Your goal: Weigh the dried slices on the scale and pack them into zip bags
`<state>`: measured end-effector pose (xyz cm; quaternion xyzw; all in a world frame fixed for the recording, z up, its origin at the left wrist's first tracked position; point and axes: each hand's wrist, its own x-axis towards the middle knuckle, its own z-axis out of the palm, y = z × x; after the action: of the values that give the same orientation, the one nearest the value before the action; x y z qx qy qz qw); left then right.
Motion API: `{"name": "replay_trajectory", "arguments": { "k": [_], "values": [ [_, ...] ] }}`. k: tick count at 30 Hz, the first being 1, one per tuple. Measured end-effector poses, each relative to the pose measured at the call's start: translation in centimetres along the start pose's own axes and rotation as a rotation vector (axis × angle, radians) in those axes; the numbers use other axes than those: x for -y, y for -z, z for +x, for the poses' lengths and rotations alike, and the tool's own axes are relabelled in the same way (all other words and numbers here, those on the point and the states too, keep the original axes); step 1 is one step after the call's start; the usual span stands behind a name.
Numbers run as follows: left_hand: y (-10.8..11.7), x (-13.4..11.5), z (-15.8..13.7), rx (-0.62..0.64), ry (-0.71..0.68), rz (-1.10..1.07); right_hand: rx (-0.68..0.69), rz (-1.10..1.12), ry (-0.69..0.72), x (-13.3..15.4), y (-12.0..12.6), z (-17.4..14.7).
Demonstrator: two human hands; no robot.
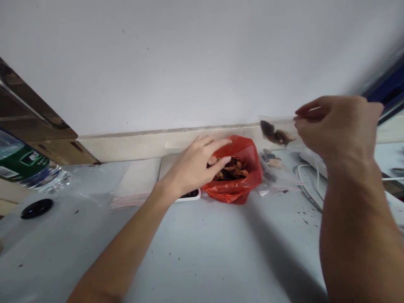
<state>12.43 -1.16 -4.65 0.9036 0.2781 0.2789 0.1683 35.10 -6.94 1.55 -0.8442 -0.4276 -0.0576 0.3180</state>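
My left hand (198, 162) hangs over the near left rim of a red plastic bag (232, 193), fingers apart and nothing in them. Brown dried pieces (235, 169) fill the bag's open mouth. Partly hidden under my left hand and wrist is a kitchen scale (168, 163). To the right, my right hand (334, 122) pinches the edge of a small clear plastic bag (277, 130) with a few dark dried pieces inside. It is held above several filled clear bags (276, 170) lying on the table.
A stack of flat clear bags (139, 179) lies left of the scale. Farther left are a large water bottle (30, 164) and a black oval object (37, 208). A white cable (311, 185) lies at the right. The wall (189, 75) stands close behind the table (195, 252).
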Motion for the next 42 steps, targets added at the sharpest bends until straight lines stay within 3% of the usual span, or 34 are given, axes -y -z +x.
{"name": "replay_trajectory", "arguments": {
  "k": [3, 6, 10, 12, 15, 17, 21, 25, 28, 31, 33, 35, 37, 42],
  "values": [
    [0.5, 0.7, 0.2, -0.191, 0.043, -0.046, -0.115, 0.229, 0.196, 0.9, -0.3, -0.7],
    [1.3, 1.4, 0.3, -0.342, 0.041, -0.096, -0.136, 0.496, 0.433, 1.8, -1.3, -1.8],
    [3.2, 1.6, -0.1, -0.38, 0.013, -0.141, 0.096, 0.771, 0.636, 3.4, -2.8, -3.4],
    [4.1, 1.6, -0.4, -0.344, 0.039, -0.202, 0.23, 0.839, 0.628, 4.0, -3.3, -3.8],
    [5.0, 2.0, -1.1, -0.334, 0.122, -0.313, 0.369, 0.835, 0.505, 4.1, -3.8, -3.3],
    [5.4, 2.5, -1.4, -0.374, 0.202, -0.363, 0.527, 0.758, 0.445, 3.6, -4.2, -2.5],
    [5.6, 4.0, -1.9, -0.475, 0.357, -0.404, 0.88, 0.73, 0.463, 2.8, -5.2, -1.6],
    [5.5, 5.4, -2.2, -0.395, 0.419, -0.389, 0.984, 0.835, 0.438, 3.4, -6.1, -1.9],
    [5.2, 6.3, -2.4, -0.385, 0.428, -0.262, 0.999, 0.832, 0.387, 3.9, -6.6, -2.3],
    [5.0, 6.1, -2.4, -0.43, 0.365, 0.01, 0.972, 0.807, 0.345, 4.3, -7.3, -2.7],
    [5.0, 5.1, -2.3, -0.332, 0.293, 0.082, 0.967, 0.822, 0.318, 4.5, -7.9, -2.9],
    [4.9, 3.8, -2.2, -0.07, 0.255, -0.046, 0.983, 0.852, 0.305, 4.7, -8.4, -3.2],
    [4.7, 2.7, -2.1, 0.086, 0.245, -0.169, 0.999, 0.883, 0.308, 4.8, -8.8, -3.4],
    [4.4, 2.4, -2.0, 0.147, 0.286, -0.33, 1.049, 0.951, 0.325, 5.0, -9.3, -3.7]
  ]
}}
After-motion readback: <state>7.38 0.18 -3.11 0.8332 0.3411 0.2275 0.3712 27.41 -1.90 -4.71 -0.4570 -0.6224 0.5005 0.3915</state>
